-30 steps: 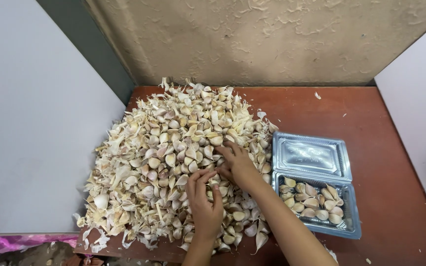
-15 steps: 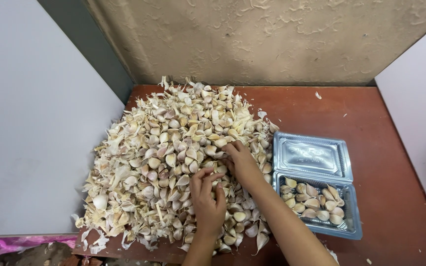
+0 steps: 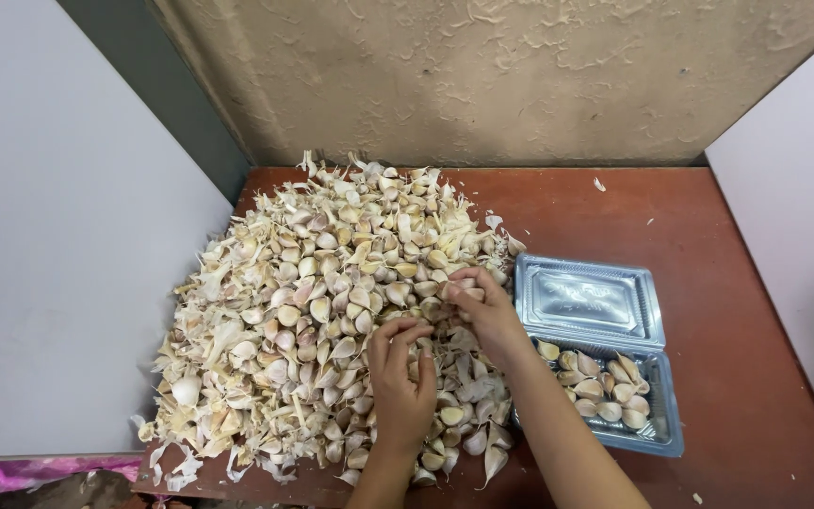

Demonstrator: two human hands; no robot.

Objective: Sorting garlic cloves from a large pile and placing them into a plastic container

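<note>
Head view. A large heap of garlic cloves point(image 3: 332, 311), mixed with loose papery skins, covered the left and centre of the reddish-brown table point(image 3: 746, 311). Left hand point(image 3: 400, 377) lay on the heap at its 5 o'clock edge, fingers curled together, tips pinched on a clove. Right hand point(image 3: 482, 306) sat at about 1 o'clock from the left hand, at the heap's 3 o'clock edge, fingers bunched on a few cloves. Clear hinged plastic container point(image 3: 591, 363) lay just beside the heap at 3 o'clock; lid open towards 12 o'clock, tray partly filled with cloves.

Handling, judged: cloves were light, firm and small, with dry, flaky skins likely to slip or shed. Best pinched across the plump middle with the fingertips. The heap looked loose and prone to sliding.
</note>
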